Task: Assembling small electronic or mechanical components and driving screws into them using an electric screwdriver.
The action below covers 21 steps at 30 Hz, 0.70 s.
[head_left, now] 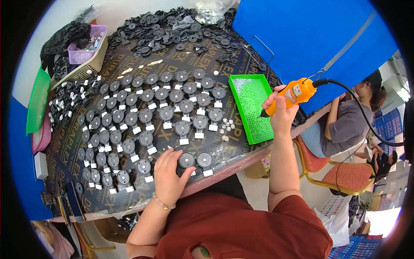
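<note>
My left hand [167, 173] lies on the table near its front edge. Its thumb and fingertips close around the left side of a black round part [186, 159], whose lower end is partly hidden by the thumb. A similar black disc with a white connector [205, 160] lies beside it, to the right. Raised over the right side, my right hand [281, 113] grips an orange electric screwdriver [295, 93], its black tip pointing down and left above a green tray [254, 140]. Rows of more such discs [145, 115] cover the table left of my hands.
Small round metal pieces [227, 125] sit left of the tray. Loose black discs [172, 30] are heaped at the back. Baskets [97, 64] and small white-and-black parts [67, 99] stand at left. The screwdriver hangs from a cord by a blue panel [297, 34]. A person [349, 121] sits at right.
</note>
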Tool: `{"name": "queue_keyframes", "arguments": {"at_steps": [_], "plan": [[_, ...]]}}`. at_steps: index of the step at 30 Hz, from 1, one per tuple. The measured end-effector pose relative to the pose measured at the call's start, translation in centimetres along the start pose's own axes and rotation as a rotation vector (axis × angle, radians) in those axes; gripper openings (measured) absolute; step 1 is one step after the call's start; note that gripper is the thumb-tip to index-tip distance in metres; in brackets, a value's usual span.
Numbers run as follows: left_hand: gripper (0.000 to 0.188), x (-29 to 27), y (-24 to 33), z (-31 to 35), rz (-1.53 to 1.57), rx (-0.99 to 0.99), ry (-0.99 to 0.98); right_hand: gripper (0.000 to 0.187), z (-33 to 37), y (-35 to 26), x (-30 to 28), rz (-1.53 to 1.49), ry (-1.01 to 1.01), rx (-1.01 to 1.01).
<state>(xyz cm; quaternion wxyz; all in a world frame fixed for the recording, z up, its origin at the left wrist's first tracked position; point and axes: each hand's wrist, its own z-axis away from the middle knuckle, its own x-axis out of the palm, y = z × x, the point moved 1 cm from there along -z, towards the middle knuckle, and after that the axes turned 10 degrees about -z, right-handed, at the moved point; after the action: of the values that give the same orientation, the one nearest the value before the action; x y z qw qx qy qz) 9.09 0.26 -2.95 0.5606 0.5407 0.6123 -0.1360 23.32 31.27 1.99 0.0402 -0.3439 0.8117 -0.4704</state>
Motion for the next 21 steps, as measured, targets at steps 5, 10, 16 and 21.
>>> {"name": "queue_keyframes", "arguments": {"at_steps": [5,10,16,21], "plan": [[0.056,0.0,0.0,0.0,-0.007,-0.003,0.005,0.041,0.3,0.8,-0.7,-0.023,0.018,-0.012],[0.058,-0.1,-0.1,0.2,-0.018,-0.007,0.007,0.044,0.3,0.7,-0.5,0.007,0.027,-0.011],[0.058,0.1,-0.3,0.1,-0.003,0.015,0.008,0.066,1.4,-4.0,3.4,-0.141,0.018,-0.046],[0.054,0.1,-0.4,0.2,0.009,0.007,0.024,0.069,5.7,-5.2,10.9,-0.451,-0.283,0.115]]}}
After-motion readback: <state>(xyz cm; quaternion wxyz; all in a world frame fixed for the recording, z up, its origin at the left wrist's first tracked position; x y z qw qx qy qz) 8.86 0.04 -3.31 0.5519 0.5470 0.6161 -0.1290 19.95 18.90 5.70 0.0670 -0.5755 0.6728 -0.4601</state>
